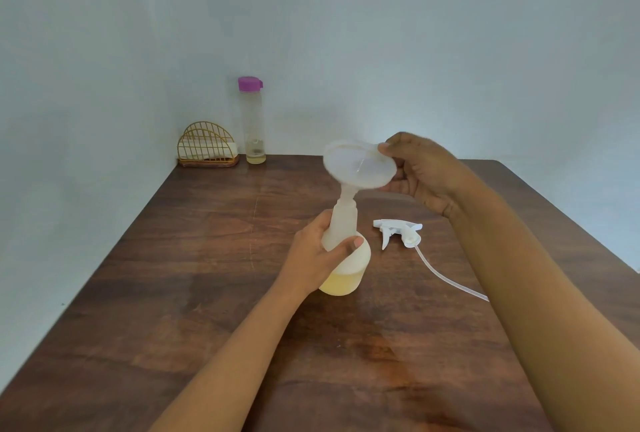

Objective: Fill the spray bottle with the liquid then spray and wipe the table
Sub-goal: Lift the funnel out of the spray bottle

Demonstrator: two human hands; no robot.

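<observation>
Gripping the spray bottle [349, 269] on the tabletop [207, 293] with left hand [313, 251]; pinching the blurred funnel [356, 168] with right hand [426, 172], spout seemingly in its neck.

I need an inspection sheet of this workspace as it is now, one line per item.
Surface: brown wooden table.
Job's things: spray bottle upright, yellow liquid low inside; funnel tilted, spout in its neck; trigger head with tube lying on the table; tall bottle, purple cap, nearly empty, at the back.
Clutter: wire holder beside the tall bottle.
Grippers: left hand grips the spray bottle; right hand pinches the funnel rim.
Cables: nothing seen.
Surroundings: plain pale wall.
</observation>
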